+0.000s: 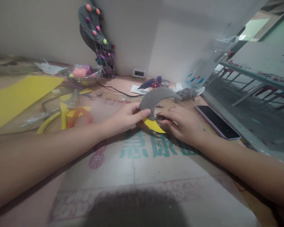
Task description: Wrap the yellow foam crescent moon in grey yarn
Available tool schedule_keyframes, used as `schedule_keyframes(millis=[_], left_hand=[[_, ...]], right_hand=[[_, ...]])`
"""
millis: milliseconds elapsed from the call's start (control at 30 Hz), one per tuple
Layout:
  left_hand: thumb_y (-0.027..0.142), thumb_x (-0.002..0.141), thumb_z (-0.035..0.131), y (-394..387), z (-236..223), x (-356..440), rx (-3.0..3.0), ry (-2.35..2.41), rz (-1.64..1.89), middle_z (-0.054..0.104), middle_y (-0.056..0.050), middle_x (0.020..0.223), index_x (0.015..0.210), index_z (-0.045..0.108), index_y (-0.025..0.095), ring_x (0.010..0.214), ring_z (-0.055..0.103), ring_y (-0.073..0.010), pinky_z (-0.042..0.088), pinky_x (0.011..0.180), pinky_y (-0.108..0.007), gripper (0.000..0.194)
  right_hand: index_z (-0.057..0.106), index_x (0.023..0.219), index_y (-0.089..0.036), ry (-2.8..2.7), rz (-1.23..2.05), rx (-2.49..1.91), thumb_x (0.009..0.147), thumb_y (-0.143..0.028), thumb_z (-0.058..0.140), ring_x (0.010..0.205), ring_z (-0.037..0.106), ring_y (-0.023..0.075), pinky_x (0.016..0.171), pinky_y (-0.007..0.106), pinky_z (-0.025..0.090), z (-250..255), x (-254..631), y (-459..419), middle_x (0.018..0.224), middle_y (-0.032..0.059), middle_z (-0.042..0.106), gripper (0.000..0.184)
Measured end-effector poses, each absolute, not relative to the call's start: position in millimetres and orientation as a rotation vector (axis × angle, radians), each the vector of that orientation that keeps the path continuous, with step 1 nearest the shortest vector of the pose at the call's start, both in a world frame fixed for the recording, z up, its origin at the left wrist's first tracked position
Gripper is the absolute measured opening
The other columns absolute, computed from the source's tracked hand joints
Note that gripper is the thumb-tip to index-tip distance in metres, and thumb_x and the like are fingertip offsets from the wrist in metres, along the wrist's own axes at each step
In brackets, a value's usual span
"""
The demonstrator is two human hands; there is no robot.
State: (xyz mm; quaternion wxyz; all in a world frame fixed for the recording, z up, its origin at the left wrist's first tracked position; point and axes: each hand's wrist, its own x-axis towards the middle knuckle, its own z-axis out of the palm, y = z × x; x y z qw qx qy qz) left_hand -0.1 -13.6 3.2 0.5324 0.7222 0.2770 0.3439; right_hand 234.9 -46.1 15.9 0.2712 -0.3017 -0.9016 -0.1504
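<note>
A yellow crescent [155, 125], most of it wrapped in grey yarn, is held above the cardboard-like sheet. My left hand [130, 118] pinches the wrapped part [153, 99], thumb on the front. At the border between yarn and bare yellow, my right hand [180, 123] is closed with thumb and fingertips together; a strand of grey yarn seems to be in them, though it is small and blurred. A ball of grey yarn [188, 94] lies behind the crescent's upper tip.
Pliers with yellow handles [49, 123] and an orange-handled tool [79, 116] lie left, near yellow sheets [26, 97]. At the back are a bowl [81, 80], a blue glue gun [151, 82], a small clock [139, 73] and a plastic jug [201, 66]. A phone [217, 123] lies right.
</note>
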Motion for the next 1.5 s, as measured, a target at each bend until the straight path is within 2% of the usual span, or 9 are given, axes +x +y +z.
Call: schedule_keyframes(millis=[433, 733, 1000, 1267, 1500], left_hand=[[0.041, 0.094, 0.055, -13.0, 5.2, -0.5, 1.748, 0.681, 0.796, 0.049, 0.006, 0.057, 0.089, 0.059, 0.016, 0.047, 0.043, -0.007, 0.036, 0.048, -0.019, 0.026], [0.041, 0.093, 0.056, -13.0, 6.0, -0.4, 1.747, 0.71, 0.768, 0.048, 0.006, 0.058, 0.086, 0.057, 0.016, 0.046, 0.043, -0.0062, 0.033, 0.042, -0.017, 0.026], [0.039, 0.092, 0.057, -15.1, 7.4, 0.3, 1.727, 0.731, 0.744, 0.047, 0.006, 0.056, 0.085, 0.056, 0.017, 0.044, 0.042, -0.0055, 0.032, 0.041, -0.016, 0.024], [0.043, 0.094, 0.056, -13.7, 5.3, -0.6, 1.712, 0.7, 0.759, 0.05, 0.006, 0.058, 0.088, 0.058, 0.016, 0.046, 0.043, -0.0062, 0.035, 0.044, -0.018, 0.028], [0.038, 0.094, 0.056, -13.9, 6.0, 0.5, 1.724, 0.679, 0.778, 0.051, 0.005, 0.06, 0.089, 0.06, 0.016, 0.048, 0.044, -0.0067, 0.04, 0.049, -0.018, 0.023]], right_hand=[[0.071, 0.101, -0.012, -2.428, -0.569, -0.758, 0.1, -0.022, 0.052, 0.072, 0.06, 0.0179, 0.066, 0.03, 0.044, 16.2, 231.2, -45.1, 0.075, 0.0067, 0.068, 0.022], [0.071, 0.104, -0.012, -2.465, -0.525, -0.818, 0.099, -0.023, 0.053, 0.077, 0.064, 0.018, 0.069, 0.029, 0.045, 13.4, 232.9, -44.5, 0.081, 0.0075, 0.07, 0.022], [0.07, 0.098, -0.013, -2.443, -0.52, -0.815, 0.098, -0.022, 0.052, 0.076, 0.065, 0.0178, 0.067, 0.028, 0.046, 13.1, 233.7, -44.0, 0.08, 0.0077, 0.072, 0.02], [0.068, 0.106, -0.013, -2.42, -0.338, -0.881, 0.102, -0.033, 0.047, 0.084, 0.068, 0.0209, 0.072, 0.031, 0.049, 12.4, 238.3, -45.0, 0.093, 0.0114, 0.074, 0.03], [0.069, 0.105, -0.015, -2.476, -0.352, -0.903, 0.101, -0.031, 0.046, 0.077, 0.065, 0.0187, 0.066, 0.029, 0.045, 15.1, 235.0, -46.9, 0.084, 0.0081, 0.072, 0.028]])
